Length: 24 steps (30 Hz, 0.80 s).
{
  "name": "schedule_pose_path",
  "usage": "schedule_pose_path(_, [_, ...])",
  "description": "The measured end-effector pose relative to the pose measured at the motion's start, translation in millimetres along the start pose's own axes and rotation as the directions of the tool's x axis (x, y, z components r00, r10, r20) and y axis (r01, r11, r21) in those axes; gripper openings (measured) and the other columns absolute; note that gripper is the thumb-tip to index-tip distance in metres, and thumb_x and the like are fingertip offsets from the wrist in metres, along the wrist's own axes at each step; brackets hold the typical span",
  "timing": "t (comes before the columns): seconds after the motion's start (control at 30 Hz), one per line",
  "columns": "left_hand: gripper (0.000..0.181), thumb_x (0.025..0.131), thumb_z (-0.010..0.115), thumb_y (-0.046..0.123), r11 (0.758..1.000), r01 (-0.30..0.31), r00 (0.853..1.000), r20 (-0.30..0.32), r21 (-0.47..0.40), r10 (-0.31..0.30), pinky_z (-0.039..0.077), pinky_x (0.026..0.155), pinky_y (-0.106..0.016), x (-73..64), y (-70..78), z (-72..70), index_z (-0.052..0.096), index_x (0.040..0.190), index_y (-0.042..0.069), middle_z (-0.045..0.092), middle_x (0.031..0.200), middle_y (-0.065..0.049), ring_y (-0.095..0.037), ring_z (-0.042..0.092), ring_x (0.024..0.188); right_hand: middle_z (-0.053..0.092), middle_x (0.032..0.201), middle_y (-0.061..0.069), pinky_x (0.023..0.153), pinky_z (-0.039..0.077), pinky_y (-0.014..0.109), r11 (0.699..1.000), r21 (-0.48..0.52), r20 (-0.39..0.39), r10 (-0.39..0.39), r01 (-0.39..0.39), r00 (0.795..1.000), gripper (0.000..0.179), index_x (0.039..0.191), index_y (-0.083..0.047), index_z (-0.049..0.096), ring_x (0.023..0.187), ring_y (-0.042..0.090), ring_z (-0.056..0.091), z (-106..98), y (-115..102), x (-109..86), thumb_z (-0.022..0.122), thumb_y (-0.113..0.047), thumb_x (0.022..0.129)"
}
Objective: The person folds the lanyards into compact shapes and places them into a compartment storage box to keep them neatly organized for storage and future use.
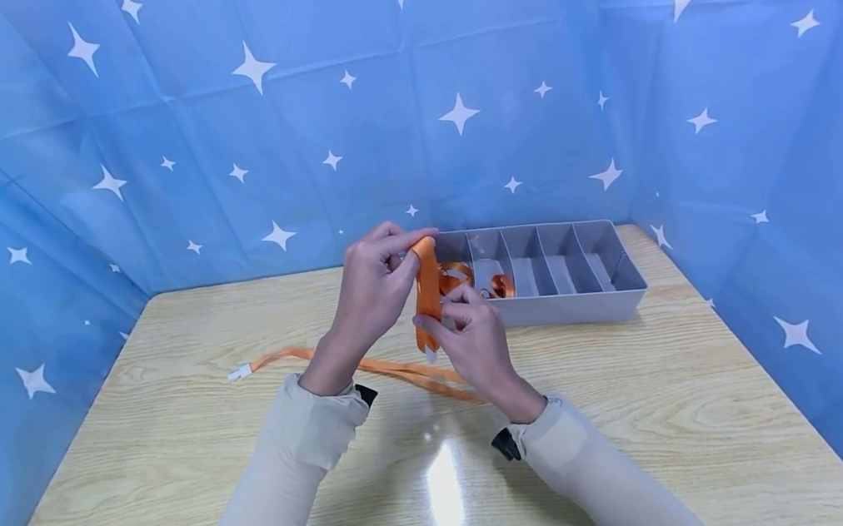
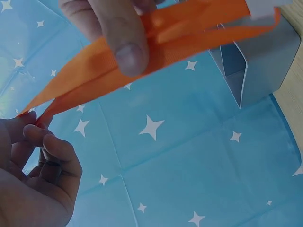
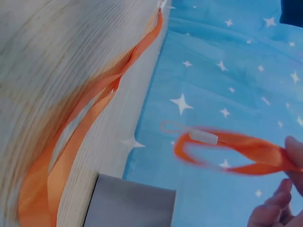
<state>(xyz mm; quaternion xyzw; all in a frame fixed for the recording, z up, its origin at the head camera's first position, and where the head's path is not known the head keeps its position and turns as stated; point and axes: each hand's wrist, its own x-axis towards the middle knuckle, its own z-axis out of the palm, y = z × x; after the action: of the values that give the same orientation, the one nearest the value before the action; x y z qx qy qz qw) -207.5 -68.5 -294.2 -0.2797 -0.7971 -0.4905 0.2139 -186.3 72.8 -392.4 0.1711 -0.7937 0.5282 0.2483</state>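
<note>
My left hand (image 1: 374,284) pinches the upper end of an orange lanyard (image 1: 427,287), which hangs folded in a long loop. A white clip (image 1: 430,352) is at its lower end. Lower on the strap, my right hand (image 1: 476,337) holds it between thumb and fingers. In the left wrist view the thumb (image 2: 130,56) lies across the orange strap (image 2: 90,80), while the left hand (image 2: 40,175) pinches the far end. The right wrist view shows the lanyard's white plastic piece (image 3: 203,137) with a thin loop, blurred. A second orange lanyard (image 1: 393,368) lies on the table beneath my hands.
Behind my right hand stands a grey divided box (image 1: 576,308). Orange lanyards (image 1: 455,275) lie in its left compartment, and another orange lanyard (image 1: 502,285) in the one beside it. The wooden table (image 1: 145,454) meets a blue star-patterned curtain (image 1: 350,135) behind and at both sides.
</note>
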Motion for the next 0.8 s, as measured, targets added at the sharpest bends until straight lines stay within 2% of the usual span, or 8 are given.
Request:
schedule_pose_path(0.1, [0.029, 0.096, 0.054, -0.003, 1.0, 0.01, 1.0, -0.002, -0.004, -0.01, 0.027, 0.044, -0.027, 1.3, -1.9, -2.8, 0.077, 0.112, 0.005, 0.058, 0.081, -0.003, -0.018, 0.034, 0.046, 0.058, 0.083, -0.001, 0.058, 0.039, 0.03, 0.999, 0.026, 0.031, 0.02, -0.021, 0.999, 0.011, 0.079, -0.009, 0.08, 0.067, 0.016, 0.048, -1.8, -3.4, -1.4, 0.082, -0.019, 0.084])
schedule_pose_path(0.27, [0.028, 0.097, 0.054, -0.002, 0.999, 0.039, 0.999, 0.001, -0.007, -0.039, 0.03, 0.045, -0.027, 3.2, -7.2, -7.9, 0.076, 0.113, 0.005, 0.059, 0.083, -0.004, -0.019, 0.035, 0.047, 0.065, 0.089, 0.002, 0.06, 0.046, 0.03, 0.989, 0.135, 0.119, 0.045, -0.061, 0.992, 0.011, 0.078, -0.006, 0.079, 0.076, 0.017, 0.056, -6.1, -9.3, -4.0, 0.08, -0.014, 0.085])
schedule_pose_path(0.47, [0.026, 0.098, 0.055, 0.0, 0.998, 0.065, 0.998, -0.006, -0.013, -0.065, 0.033, 0.045, -0.026, 4.8, -14.3, -11.6, 0.076, 0.113, 0.005, 0.061, 0.084, -0.006, -0.021, 0.036, 0.047, 0.068, 0.092, 0.008, 0.052, 0.041, 0.024, 0.943, 0.321, 0.232, 0.01, -0.087, 0.973, 0.007, 0.084, -0.003, 0.079, 0.067, 0.019, 0.052, -13.8, -11.4, -6.4, 0.075, -0.005, 0.088])
schedule_pose_path(0.7, [0.023, 0.098, 0.058, 0.002, 0.996, 0.092, 0.995, -0.024, -0.006, -0.092, 0.032, 0.045, -0.025, 4.4, -23.0, -14.4, 0.077, 0.111, 0.005, 0.066, 0.087, -0.008, -0.019, 0.036, 0.049, 0.067, 0.101, 0.014, 0.058, 0.053, 0.028, 0.907, 0.414, 0.248, -0.025, -0.082, 0.968, 0.007, 0.093, 0.003, 0.077, 0.073, 0.021, 0.062, -23.3, -16.4, -10.2, 0.072, 0.0, 0.089])
schedule_pose_path(0.8, [0.022, 0.098, 0.059, 0.002, 0.994, 0.107, 0.994, -0.019, -0.016, -0.107, 0.033, 0.046, -0.025, 3.0, -26.7, -14.6, 0.077, 0.11, 0.005, 0.069, 0.093, -0.009, -0.018, 0.037, 0.05, 0.067, 0.102, 0.015, 0.059, 0.054, 0.028, 0.898, 0.434, 0.244, -0.044, -0.068, 0.969, 0.007, 0.092, 0.004, 0.077, 0.073, 0.021, 0.063, -26.9, -19.4, -10.2, 0.072, 0.001, 0.089])
